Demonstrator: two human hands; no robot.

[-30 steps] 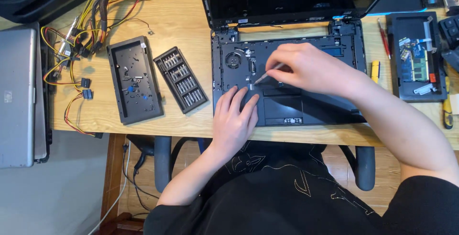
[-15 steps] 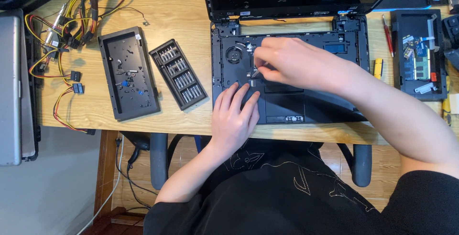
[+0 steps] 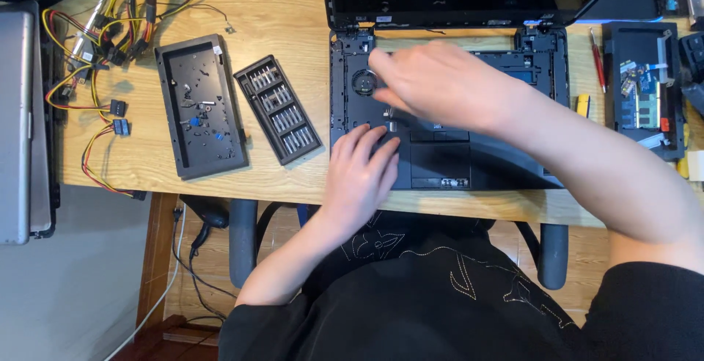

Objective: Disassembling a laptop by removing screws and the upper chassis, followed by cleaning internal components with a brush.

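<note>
Both hands on opened laptop base [image 3: 506, 163], centre of desk [image 3: 293, 16].
L hand [image 3: 363, 174] flat, fingers spread, holding nothing; R hand [image 3: 440, 82] curled over fan area, grip contents can't tell. Bit set [image 3: 277, 109] just left.

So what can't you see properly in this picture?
- Head view: whatever the right hand is working on inside the opened laptop is hidden under that hand, which is motion-blurred; any tool in its fingers cannot be made out.
- The left hand covers part of the laptop's front-left corner.
- The bits in the screwdriver bit case and the small parts in the black tray are too small to tell.
- The grey device is cut off by the left edge.
</note>
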